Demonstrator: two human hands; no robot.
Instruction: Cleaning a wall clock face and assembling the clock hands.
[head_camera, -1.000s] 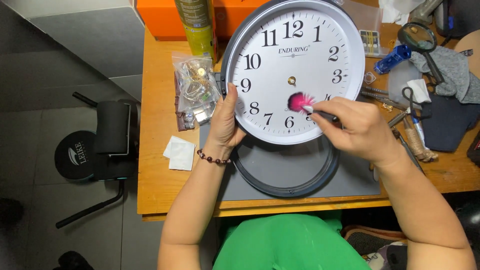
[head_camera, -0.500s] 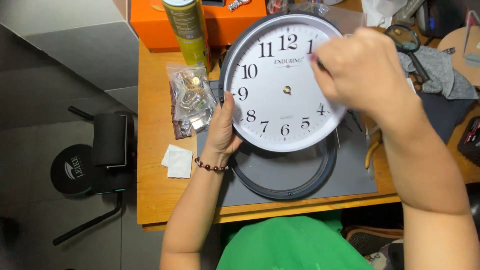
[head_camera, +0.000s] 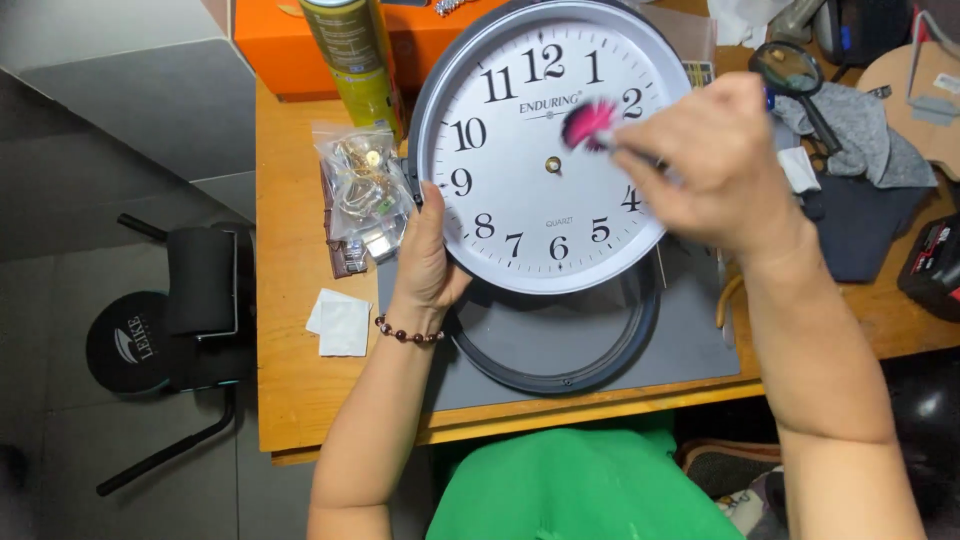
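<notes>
Dial being brushed; ring off, no hands on it.

Left hand (head_camera: 428, 262) grips the clock (head_camera: 548, 150) at its lower left rim, fingers closed round the edge, holding it tilted above the mat (head_camera: 700, 340). Right hand (head_camera: 715, 165) pinches a pink brush (head_camera: 586, 122), bristles on the dial near the top right numerals. Front ring (head_camera: 560, 372) lies on the mat below, not refitted.

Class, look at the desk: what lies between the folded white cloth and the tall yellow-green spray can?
In the head view, a clear plastic bag of small metal parts lies between the white cloth and the spray can.
</notes>
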